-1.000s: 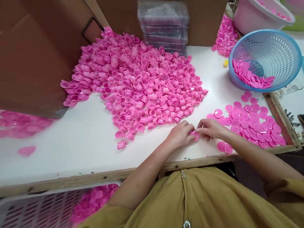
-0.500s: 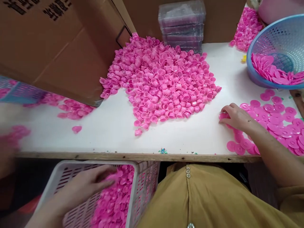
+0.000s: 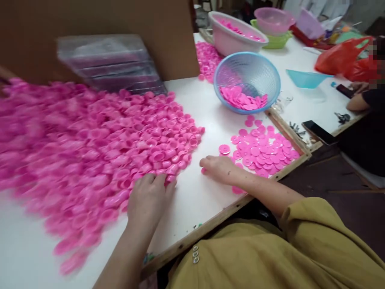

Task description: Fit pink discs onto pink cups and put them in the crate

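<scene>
My left hand (image 3: 150, 196) is at the near right edge of a big pile of pink toy cups (image 3: 120, 148). Its thumb and index finger close around a cup there; the other fingertips are partly hidden. On the bare strip of table to the right, my right hand (image 3: 218, 167) is closed in a pinch on a pink toy saucer (image 3: 204, 171), of which only an edge shows. Beyond it, many flat round pink saucers (image 3: 261, 150) lie spread out, one of them (image 3: 224, 149) a little apart.
A blue colander (image 3: 247, 82) holds more pink discs. Behind stand a pale basin (image 3: 237, 34) and a cardboard box (image 3: 168, 36), with wrapped packs (image 3: 111, 64) before it. A wooden edge strip (image 3: 288, 130), a phone (image 3: 319, 132) and another person's arm (image 3: 359, 102) are at right.
The view has swung right. My left hand has left the basket of pink pieces below the table and come to the cup pile. My right hand stays by the saucers.
</scene>
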Available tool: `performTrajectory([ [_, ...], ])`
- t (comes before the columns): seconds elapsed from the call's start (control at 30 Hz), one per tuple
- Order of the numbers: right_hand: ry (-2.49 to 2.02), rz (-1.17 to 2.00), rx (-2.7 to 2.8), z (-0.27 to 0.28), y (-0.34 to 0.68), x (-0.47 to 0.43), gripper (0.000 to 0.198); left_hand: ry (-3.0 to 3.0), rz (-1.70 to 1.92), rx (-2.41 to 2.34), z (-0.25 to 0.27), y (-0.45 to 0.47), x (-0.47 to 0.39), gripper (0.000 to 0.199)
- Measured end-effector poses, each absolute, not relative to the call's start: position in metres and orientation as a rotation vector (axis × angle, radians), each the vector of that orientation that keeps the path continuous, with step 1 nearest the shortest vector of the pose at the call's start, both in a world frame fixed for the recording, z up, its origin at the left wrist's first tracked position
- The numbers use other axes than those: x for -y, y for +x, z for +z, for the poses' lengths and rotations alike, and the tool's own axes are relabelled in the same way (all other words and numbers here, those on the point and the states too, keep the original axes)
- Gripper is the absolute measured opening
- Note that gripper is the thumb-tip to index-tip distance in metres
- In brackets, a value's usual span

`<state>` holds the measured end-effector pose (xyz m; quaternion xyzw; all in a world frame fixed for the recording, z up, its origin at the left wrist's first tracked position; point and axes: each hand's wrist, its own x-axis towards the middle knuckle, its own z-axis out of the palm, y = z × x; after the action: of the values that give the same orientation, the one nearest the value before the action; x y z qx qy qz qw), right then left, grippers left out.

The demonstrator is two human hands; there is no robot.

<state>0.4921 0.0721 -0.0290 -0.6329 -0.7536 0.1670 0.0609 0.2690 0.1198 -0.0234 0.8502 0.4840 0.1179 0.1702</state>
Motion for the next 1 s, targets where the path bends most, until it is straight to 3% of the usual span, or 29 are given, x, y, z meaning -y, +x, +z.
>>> performTrajectory([
  [0.17,-1.867,0.525,2.149,-0.049,0.489,-0.070,0.020,2.768,0.216,-1.422,-0.027,0.275,-0.129,0.030],
  [0.37,-1.620,1.022,1.677,-0.050,0.487,-0.072,0.003,2.275,0.390,-1.303,-0.036,0.273,-0.087,0.027],
  [0.47,-1.519,1.417,1.277,-0.047,0.485,-0.064,0.013,2.181,0.423,-1.231,-0.043,0.281,-0.067,0.022],
  [0.57,-1.443,1.608,1.168,-0.048,0.480,-0.060,0.029,2.229,0.452,-1.249,-0.056,0.281,-0.063,0.016],
  [0.77,-1.632,1.718,1.222,-0.049,0.453,-0.056,0.038,2.252,0.458,-1.207,-0.073,0.274,-0.065,0.017],
  [1.0,-1.862,1.728,1.343,-0.048,0.443,-0.067,0.023,2.169,0.415,-1.198,-0.070,0.271,-0.067,0.020],
])
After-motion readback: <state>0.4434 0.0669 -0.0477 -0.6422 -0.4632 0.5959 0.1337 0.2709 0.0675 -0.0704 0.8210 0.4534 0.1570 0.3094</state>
